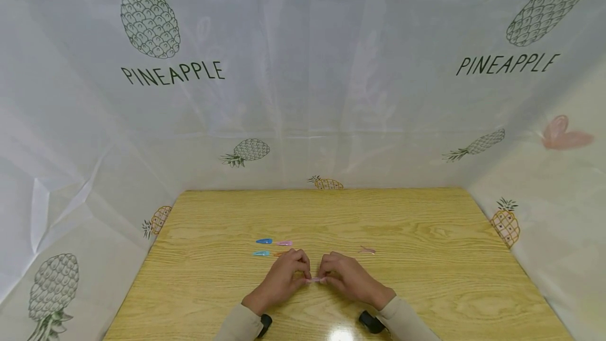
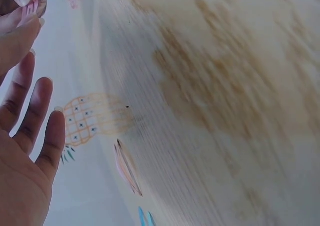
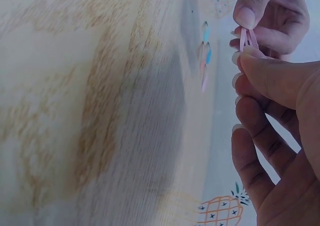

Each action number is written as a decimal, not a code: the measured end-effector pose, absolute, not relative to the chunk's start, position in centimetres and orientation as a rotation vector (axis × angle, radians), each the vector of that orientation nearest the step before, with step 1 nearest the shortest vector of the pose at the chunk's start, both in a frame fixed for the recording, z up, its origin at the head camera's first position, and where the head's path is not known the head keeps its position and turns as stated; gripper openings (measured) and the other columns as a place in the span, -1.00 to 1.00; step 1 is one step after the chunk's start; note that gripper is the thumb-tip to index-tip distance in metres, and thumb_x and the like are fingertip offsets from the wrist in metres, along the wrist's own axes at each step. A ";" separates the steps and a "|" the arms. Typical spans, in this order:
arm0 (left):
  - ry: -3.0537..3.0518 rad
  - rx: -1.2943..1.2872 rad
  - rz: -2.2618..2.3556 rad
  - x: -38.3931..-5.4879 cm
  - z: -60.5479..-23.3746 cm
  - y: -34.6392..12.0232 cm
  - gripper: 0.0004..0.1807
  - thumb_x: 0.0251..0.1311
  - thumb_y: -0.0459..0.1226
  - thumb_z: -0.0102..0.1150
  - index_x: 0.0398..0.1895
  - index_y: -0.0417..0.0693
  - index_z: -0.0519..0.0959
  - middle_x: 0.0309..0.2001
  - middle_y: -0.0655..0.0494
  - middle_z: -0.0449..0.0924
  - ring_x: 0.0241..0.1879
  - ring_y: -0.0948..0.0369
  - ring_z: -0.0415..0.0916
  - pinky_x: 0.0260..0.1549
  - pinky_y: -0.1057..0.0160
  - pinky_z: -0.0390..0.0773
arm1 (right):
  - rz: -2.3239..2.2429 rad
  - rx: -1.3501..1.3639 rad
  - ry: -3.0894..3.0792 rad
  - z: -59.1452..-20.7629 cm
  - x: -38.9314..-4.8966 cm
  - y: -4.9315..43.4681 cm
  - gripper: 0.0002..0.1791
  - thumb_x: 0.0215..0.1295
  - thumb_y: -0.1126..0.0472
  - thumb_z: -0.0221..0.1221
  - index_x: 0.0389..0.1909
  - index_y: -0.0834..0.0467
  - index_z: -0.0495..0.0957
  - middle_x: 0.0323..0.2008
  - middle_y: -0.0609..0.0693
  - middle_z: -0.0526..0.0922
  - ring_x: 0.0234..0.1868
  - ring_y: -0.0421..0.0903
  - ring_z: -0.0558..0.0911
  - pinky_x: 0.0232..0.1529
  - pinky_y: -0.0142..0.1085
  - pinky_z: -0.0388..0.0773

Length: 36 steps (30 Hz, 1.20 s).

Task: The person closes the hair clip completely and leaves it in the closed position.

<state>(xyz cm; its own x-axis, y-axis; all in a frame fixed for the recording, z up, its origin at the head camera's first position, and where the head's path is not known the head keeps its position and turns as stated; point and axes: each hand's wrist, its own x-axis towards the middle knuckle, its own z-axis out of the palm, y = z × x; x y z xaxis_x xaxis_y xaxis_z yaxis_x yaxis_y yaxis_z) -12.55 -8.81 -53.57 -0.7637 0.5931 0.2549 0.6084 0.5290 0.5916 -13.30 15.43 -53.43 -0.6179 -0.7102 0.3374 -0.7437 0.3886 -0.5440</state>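
Both hands meet over the near middle of the table around one pink snap hair clip (image 1: 315, 279). My left hand (image 1: 286, 275) pinches one end between thumb and fingers. The other end is pinched by my right hand (image 1: 347, 278). In the right wrist view the pink clip (image 3: 247, 38) shows its slotted frame between the two thumbs, its ends covered by fingertips. The left wrist view catches only a bit of the clip (image 2: 31, 8) at the top left corner, and the left hand's lower fingers (image 2: 37, 111) are loosely extended.
Left of centre lie a dark blue clip (image 1: 264, 241), a second pink clip (image 1: 284, 243), a light blue clip (image 1: 261, 253) and an orange clip (image 1: 279, 253), partly behind the left hand. Farther right is a pinkish clip (image 1: 366, 250) with spread arms. Pineapple-print sheeting (image 1: 331, 93) borders the wooden table (image 1: 426, 288).
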 end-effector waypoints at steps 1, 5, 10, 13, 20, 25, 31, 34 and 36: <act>-2.729 -1.072 -1.070 -12.6 -53.6 -8.8 -0.88 0.17 -0.33 0.54 -0.44 0.00 0.75 -0.16 0.36 0.53 -0.15 0.36 0.39 -0.02 0.22 0.50 | 1.053 1.351 -2.577 -53.4 -13.3 15.4 -0.94 0.38 0.29 0.37 -0.26 0.06 0.74 -0.24 -0.21 0.67 -0.21 -0.28 0.57 -0.17 -0.41 0.57; -2.709 -1.093 -1.060 -12.6 -53.6 -8.8 -0.87 0.16 -0.34 0.55 -0.45 -0.01 0.74 -0.17 0.36 0.53 -0.16 0.36 0.39 -0.03 0.22 0.51 | 1.066 1.365 -2.571 -53.4 -13.3 15.5 -0.94 0.38 0.30 0.37 -0.26 0.06 0.74 -0.23 -0.20 0.68 -0.21 -0.27 0.58 -0.15 -0.41 0.58; -2.678 -1.123 -1.059 -12.7 -53.6 -8.8 -0.86 0.12 -0.36 0.57 -0.46 -0.03 0.73 -0.18 0.35 0.53 -0.17 0.36 0.39 -0.04 0.23 0.51 | 1.060 1.383 -2.554 -53.4 -13.3 15.6 -0.94 0.38 0.29 0.37 -0.25 0.05 0.74 -0.22 -0.22 0.67 -0.21 -0.29 0.57 -0.15 -0.42 0.57; -2.693 -1.123 -1.086 -12.7 -53.5 -8.9 -0.86 0.13 -0.36 0.56 -0.46 -0.03 0.74 -0.18 0.36 0.52 -0.17 0.37 0.38 -0.06 0.26 0.51 | 1.055 1.387 -2.551 -53.5 -13.3 15.6 -0.93 0.37 0.30 0.38 -0.26 0.05 0.74 -0.22 -0.24 0.66 -0.22 -0.29 0.56 -0.16 -0.43 0.57; -2.739 -1.107 -1.147 -12.5 -53.3 -9.0 -0.88 0.18 -0.37 0.52 -0.44 -0.04 0.74 -0.18 0.38 0.50 -0.15 0.39 0.38 -0.07 0.30 0.52 | 1.067 1.396 -2.553 -53.7 -13.4 15.5 -0.92 0.35 0.31 0.39 -0.27 0.05 0.74 -0.24 -0.26 0.66 -0.23 -0.30 0.55 -0.17 -0.44 0.56; -2.744 -1.106 -1.138 -12.5 -53.4 -9.0 -0.86 0.19 -0.36 0.52 -0.46 -0.01 0.73 -0.18 0.39 0.49 -0.14 0.39 0.38 -0.06 0.29 0.52 | 1.070 1.409 -2.548 -53.8 -13.4 15.6 -0.90 0.33 0.32 0.40 -0.27 0.05 0.73 -0.24 -0.26 0.65 -0.24 -0.30 0.54 -0.17 -0.45 0.55; -2.748 -1.108 -1.144 -12.5 -53.4 -9.0 -0.85 0.18 -0.37 0.52 -0.46 0.01 0.72 -0.18 0.41 0.49 -0.13 0.39 0.38 -0.05 0.27 0.51 | 1.075 1.421 -2.549 -53.7 -13.4 15.6 -0.91 0.36 0.32 0.39 -0.26 0.05 0.74 -0.24 -0.26 0.64 -0.25 -0.28 0.54 -0.17 -0.45 0.54; -2.745 -1.114 -1.147 -12.5 -53.4 -9.0 -0.85 0.18 -0.37 0.52 -0.46 0.01 0.73 -0.18 0.41 0.49 -0.13 0.40 0.39 -0.04 0.27 0.51 | 1.081 1.429 -2.548 -53.7 -13.4 15.7 -0.90 0.37 0.33 0.38 -0.25 0.05 0.74 -0.24 -0.25 0.65 -0.26 -0.25 0.54 -0.18 -0.46 0.53; -2.741 -1.118 -1.148 -12.5 -53.4 -9.0 -0.85 0.18 -0.37 0.52 -0.46 0.01 0.73 -0.18 0.41 0.49 -0.14 0.40 0.38 -0.04 0.27 0.51 | 1.083 1.433 -2.550 -53.7 -13.4 15.7 -0.90 0.37 0.33 0.38 -0.24 0.05 0.74 -0.24 -0.25 0.65 -0.26 -0.25 0.53 -0.18 -0.46 0.52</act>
<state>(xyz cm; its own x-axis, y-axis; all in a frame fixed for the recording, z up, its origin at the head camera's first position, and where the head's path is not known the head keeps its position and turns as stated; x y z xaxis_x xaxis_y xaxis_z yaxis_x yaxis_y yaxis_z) -12.47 -9.03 -53.43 -0.7516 0.6197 0.2259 0.5957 0.4905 0.6360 -13.41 15.67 -53.66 -0.5776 -0.7432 0.3377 -0.7591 0.3369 -0.5570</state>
